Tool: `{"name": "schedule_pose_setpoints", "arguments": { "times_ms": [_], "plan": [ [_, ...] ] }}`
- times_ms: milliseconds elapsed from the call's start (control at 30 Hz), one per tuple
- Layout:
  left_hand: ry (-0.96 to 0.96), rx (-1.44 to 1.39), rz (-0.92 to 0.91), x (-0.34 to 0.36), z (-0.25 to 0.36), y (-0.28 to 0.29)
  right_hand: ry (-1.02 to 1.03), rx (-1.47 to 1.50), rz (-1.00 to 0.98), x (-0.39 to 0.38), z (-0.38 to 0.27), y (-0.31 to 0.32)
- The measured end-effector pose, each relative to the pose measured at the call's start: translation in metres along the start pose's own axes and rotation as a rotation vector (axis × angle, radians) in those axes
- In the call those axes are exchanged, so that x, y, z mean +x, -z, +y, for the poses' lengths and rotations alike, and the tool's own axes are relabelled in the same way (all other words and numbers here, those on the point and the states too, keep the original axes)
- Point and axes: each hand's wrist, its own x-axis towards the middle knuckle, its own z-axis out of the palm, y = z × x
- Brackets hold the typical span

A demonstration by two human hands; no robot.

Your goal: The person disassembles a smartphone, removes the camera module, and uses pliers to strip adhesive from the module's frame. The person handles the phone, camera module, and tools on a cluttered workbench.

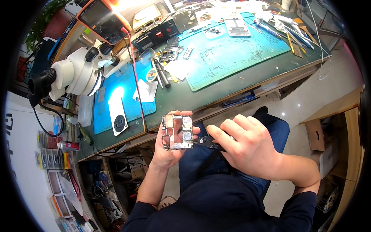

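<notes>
My left hand (165, 152) is held palm up over my lap, its fingers closed round the edges of a phone circuit board (169, 121). The board is a rectangular frame with an open slot in its middle, copper-coloured and silver patches, and a grey square chip on its right side. To the right, my right hand (247, 145) is closed round a slim black hand tool (208, 142). The tool's front end meets the board's lower right edge or lies just beside it; I cannot tell which. Its tip is too small to make out.
A white microscope (73, 73) stands at the left of the bench. Under it, a white phone back panel (117, 112) lies on a blue mat (104, 96). Behind are a multimeter (102, 21), a black power unit (154, 35) and a larger teal mat (228, 58). A red-and-black cable (136, 77) hangs over the bench edge.
</notes>
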Motion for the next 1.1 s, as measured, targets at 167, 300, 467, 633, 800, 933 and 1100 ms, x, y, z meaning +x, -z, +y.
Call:
{"name": "schedule_pose_setpoints", "arguments": {
  "times_ms": [167,300,467,633,800,933,1100],
  "plan": [
    [-0.051,0.045,0.006,0.0004,-0.0003,-0.0020,0.010,-0.033,0.040,-0.0016,0.0019,-0.0046],
    [-0.106,0.148,0.027,-0.0010,0.0016,-0.0049,-0.017,0.019,0.049,-0.0002,0.0028,-0.0037],
    [-0.118,0.180,0.041,-0.0009,0.0041,-0.0067,-0.050,0.061,0.056,0.0034,0.0004,0.0007],
    [-0.111,0.147,0.017,-0.0012,0.0039,-0.0032,0.000,0.027,0.027,0.0027,0.0013,0.0009],
    [-0.093,0.140,0.009,-0.0016,0.0061,-0.0018,0.021,0.013,0.004,0.0041,0.0015,0.0035],
    [-0.095,0.144,-0.018,-0.0001,0.0053,0.0004,0.022,0.013,-0.004,0.0038,0.0015,0.0029],
    [-0.087,0.150,-0.047,0.0009,0.0059,0.0022,0.036,-0.006,-0.014,0.0041,0.0017,0.0025]
  ]
}}
